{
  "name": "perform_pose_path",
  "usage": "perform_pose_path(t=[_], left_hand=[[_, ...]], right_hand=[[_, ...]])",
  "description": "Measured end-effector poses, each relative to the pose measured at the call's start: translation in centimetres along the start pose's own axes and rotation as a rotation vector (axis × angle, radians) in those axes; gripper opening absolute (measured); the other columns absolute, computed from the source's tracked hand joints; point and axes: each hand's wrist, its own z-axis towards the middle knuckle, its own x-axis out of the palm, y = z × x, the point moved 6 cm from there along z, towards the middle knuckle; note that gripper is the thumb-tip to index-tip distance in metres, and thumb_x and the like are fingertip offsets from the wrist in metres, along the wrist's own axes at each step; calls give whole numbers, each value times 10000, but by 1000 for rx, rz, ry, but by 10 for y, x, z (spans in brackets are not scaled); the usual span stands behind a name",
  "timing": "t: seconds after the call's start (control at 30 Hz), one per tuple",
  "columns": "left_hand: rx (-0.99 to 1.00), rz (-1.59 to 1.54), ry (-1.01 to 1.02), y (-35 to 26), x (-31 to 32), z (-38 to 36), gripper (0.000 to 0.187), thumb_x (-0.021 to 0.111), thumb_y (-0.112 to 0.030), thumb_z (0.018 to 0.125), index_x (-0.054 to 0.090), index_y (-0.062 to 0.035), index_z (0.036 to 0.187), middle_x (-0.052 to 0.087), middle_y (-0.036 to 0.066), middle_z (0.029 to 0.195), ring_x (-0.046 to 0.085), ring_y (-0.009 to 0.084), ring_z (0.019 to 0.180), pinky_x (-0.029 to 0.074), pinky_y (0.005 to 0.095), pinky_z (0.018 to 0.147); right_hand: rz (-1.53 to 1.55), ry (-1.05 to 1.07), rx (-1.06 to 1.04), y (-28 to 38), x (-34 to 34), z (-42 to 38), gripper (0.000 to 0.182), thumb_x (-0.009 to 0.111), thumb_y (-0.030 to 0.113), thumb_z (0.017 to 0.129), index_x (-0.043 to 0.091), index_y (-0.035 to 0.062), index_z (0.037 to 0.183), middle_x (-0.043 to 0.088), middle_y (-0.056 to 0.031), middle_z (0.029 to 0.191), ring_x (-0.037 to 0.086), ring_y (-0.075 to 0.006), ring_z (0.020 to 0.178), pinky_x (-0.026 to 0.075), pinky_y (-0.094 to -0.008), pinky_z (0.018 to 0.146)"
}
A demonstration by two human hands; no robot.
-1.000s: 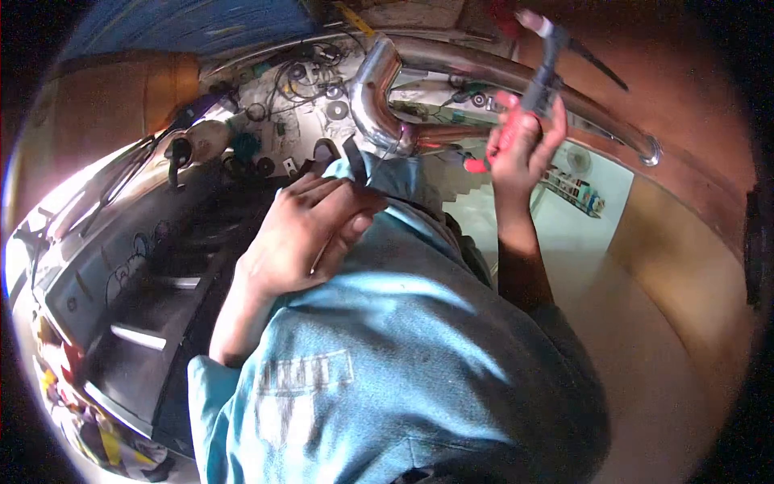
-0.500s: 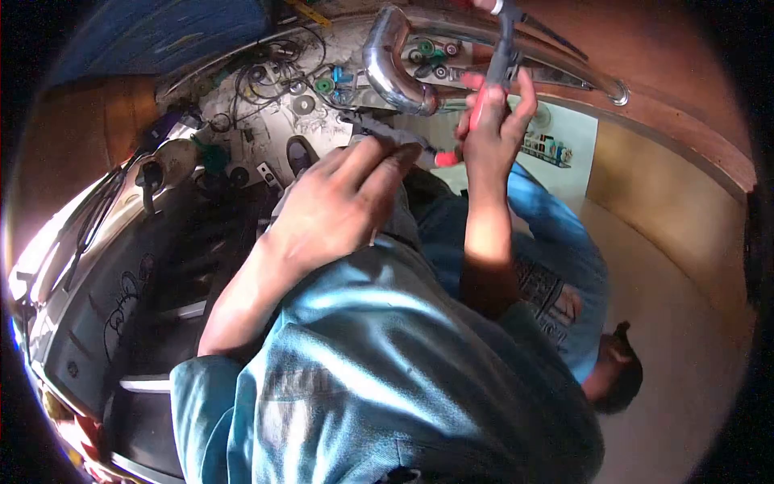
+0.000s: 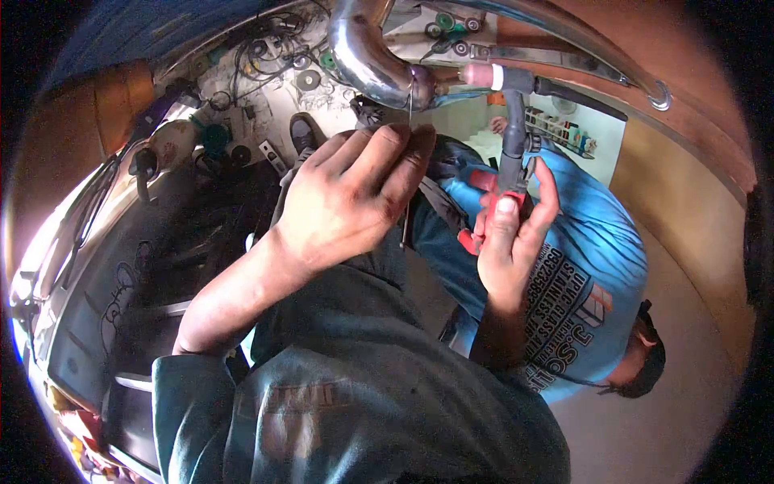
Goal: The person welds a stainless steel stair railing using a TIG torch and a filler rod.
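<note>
My left hand (image 3: 347, 189) is closed in a pinch on a thin metal filler rod (image 3: 410, 109). The rod stands upright, its upper end at the end of a shiny steel pipe elbow (image 3: 363, 56); its lower length shows below the fingers. In my right hand (image 3: 516, 242) is a TIG welding torch (image 3: 513, 129) with a red and black handle, the thumb lying along it. Its pink cup (image 3: 477, 77) points left at the discoloured joint of the elbow, a short gap away.
A long curved steel rail (image 3: 597, 52) runs across the upper right. Close on the right, a person in a blue shirt (image 3: 601, 234) bends over. Cables and grinding discs (image 3: 307, 80) litter the floor at upper left. A dark ribbed surface (image 3: 185, 266) lies at left.
The torch has come down from the top edge, its cup now beside the pipe joint. The rod now reaches up to the elbow. The view has shifted, and the co-worker shows more.
</note>
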Motion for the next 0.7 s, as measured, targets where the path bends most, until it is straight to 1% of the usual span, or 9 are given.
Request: perform_pose_path(t=[0.07,0.17,0.2,0.33,0.43,0.47,0.57,0.6,0.7], left_hand=[[-13,11,11,-1,0,9,485,687,-142,723,666,-36,1195,579,46,1007,626,176,801,534,291,683],[-11,18,16,-2,8,11,590,653,-111,718,639,-45,1304,617,60,1071,640,193,853,547,315,692],[-10,20,25,-2,9,10,586,655,-115,719,640,-41,1299,617,62,1072,642,193,860,549,313,697],[-1,18,16,-3,10,10,576,661,-127,718,641,-28,1286,615,67,1073,646,192,878,555,311,709],[-8,-2,20,-5,10,10,575,645,-129,716,637,-9,1278,609,77,1074,648,200,890,562,313,724],[-6,-6,17,-5,10,10,575,641,-130,716,636,-6,1278,608,80,1075,648,202,892,563,312,728],[3,-1,-4,-6,7,14,578,632,-136,716,634,6,1276,607,91,1080,649,210,901,565,310,736],[2,-7,-9,-5,7,14,578,635,-138,717,633,6,1277,607,91,1084,650,211,902,565,309,736],[-9,-25,-21,-3,9,13,573,645,-146,716,638,1,1269,604,91,1089,651,214,902,563,309,727]], right_hand=[[-56,69,0,2,-5,7,522,477,224,1061,245,122,1518,628,-104,956,469,-63,601,429,-213,548],[-88,97,13,-1,-7,14,519,476,217,1060,250,119,1518,650,-118,998,467,-54,615,425,-209,554],[-59,98,25,0,-5,15,514,478,215,1060,260,114,1514,656,-112,1008,463,-49,622,423,-205,556],[-133,166,34,3,0,24,507,475,195,1060,265,123,1515,673,-111,1018,452,-42,617,411,-190,558],[-161,177,61,7,0,26,505,477,184,1058,272,127,1515,675,-106,1027,451,-37,617,403,-186,556],[-179,180,37,8,0,27,499,469,174,1060,273,128,1516,677,-107,1042,446,-33,619,399,-183,555],[-204,192,64,16,1,30,493,451,157,1062,267,127,1518,682,-120,1065,438,-33,617,400,-182,558],[-228,205,28,17,0,31,496,446,151,1061,262,119,1521,684,-135,1088,436,-34,620,405,-182,565],[-266,185,1,20,-2,30,499,456,159,1058,271,108,1518,682,-137,1089,443,-36,628,411,-185,571]])
